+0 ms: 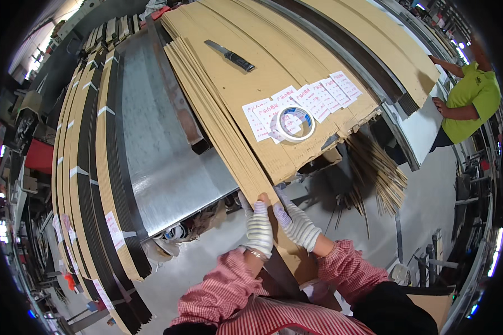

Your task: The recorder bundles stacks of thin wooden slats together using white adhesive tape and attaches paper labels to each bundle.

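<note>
A stack of long tan cardboard-like strips (pixel 229 131) runs from the far edge of the work table toward me. At its near end my left hand (pixel 258 226), in a striped white glove with bare fingertips showing, is closed on the left edge with its thumb on top. Gloved the same way, my right hand (pixel 297 224) grips the right edge close by. The undersides of the strips and most of my fingers are hidden. Beside the stack, a roll of white tape (pixel 294 124) lies on several printed paper labels (pixel 318 99). Farther back rests a black-handled knife (pixel 229 56).
Left of a grey metal surface (pixel 162 134) stand taped, labelled bundles of strips (pixel 107 167). A metal bar (pixel 179 95) edges the tan boards (pixel 262 50). Thin sticks (pixel 383 178) hang below the table. A person in a yellow-green shirt (pixel 475 97) stands at right.
</note>
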Demonstrator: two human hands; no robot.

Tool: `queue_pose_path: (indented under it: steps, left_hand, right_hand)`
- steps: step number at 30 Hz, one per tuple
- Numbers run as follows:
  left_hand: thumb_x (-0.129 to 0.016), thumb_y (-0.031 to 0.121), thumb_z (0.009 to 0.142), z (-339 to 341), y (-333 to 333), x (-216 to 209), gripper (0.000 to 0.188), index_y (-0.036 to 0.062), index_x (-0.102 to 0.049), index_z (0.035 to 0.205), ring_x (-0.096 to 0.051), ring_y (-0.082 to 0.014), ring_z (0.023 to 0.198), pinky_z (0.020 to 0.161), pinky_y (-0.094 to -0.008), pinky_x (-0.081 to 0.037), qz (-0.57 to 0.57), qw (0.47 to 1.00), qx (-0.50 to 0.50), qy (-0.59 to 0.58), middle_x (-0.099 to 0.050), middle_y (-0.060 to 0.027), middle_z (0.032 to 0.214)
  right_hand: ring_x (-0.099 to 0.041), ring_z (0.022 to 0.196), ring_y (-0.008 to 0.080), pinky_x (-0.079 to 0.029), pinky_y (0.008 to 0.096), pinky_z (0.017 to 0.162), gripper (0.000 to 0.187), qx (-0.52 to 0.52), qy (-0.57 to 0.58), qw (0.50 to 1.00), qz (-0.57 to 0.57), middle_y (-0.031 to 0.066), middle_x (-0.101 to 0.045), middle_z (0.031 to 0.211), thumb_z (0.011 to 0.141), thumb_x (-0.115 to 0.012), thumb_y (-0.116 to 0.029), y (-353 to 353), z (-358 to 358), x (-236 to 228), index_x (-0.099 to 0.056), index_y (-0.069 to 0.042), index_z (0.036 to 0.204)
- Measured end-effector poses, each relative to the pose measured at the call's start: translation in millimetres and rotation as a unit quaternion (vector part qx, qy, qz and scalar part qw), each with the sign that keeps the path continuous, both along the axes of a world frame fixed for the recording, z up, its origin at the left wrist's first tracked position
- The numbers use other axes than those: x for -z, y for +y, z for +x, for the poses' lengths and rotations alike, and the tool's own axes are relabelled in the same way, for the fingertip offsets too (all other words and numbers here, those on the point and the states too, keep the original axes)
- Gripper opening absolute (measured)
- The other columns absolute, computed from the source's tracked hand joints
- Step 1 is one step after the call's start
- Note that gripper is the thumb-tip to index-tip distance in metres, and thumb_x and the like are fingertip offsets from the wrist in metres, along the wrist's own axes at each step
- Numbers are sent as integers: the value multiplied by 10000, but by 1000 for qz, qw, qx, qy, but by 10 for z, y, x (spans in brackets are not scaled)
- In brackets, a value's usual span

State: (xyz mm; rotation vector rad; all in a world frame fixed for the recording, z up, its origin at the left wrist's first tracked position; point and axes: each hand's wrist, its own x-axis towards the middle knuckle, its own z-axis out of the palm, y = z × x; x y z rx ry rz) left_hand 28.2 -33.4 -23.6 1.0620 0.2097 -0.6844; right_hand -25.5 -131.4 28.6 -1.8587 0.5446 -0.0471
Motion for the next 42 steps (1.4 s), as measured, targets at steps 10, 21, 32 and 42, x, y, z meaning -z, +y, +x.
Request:
queue_pose_path:
  steps: [10, 21, 32, 42]
  left_hand:
    - [-554, 359, 903, 230, -98, -265, 818, 3, -67, 1456, -501, -198, 1091, 938, -288, -404, 117, 992, 34, -23, -517, -110, 1215]
    - [-581, 381, 877, 230, -110, 7, 606, 68, -331, 1331, -509, -210, 1067, 906, -342, -430, 95, 995, 3, 3, -516, -118, 1191]
    - [-600, 418, 847, 549, -119, -163, 615, 38, -435, 1302, -518, -210, 948, 823, -325, -427, 103, 987, 53, 113, -562, -107, 1115]
    - [-609, 167, 826, 1291, 435, -27, 614, 40, -325, 1355, -549, -192, 890, 814, -266, -465, 223, 947, 66, -221, -556, -101, 1058]
  right_hand:
    - [-568, 945, 473, -449, 496, 810, 572, 21, 59, 997, -54, 332, -587, 994, 952, -344, -413, 3, 139, 91, -385, 29, 1314]
    - [-571, 932, 471, -449, 464, 820, 664, -21, 133, 989, -61, 349, -581, 987, 937, -353, -486, -57, 118, -28, -316, 6, 1380]
    - [-496, 1080, 474, -410, 471, 923, 780, -24, 27, 939, -342, 348, -453, 1219, 795, -608, -393, 43, -20, -498, -295, 36, 1366]
    - [-428, 1152, 508, -408, 502, 957, 766, -67, 18, 921, -384, 359, -328, 1327, 691, -669, -183, 305, -62, -344, -336, 7, 1354]
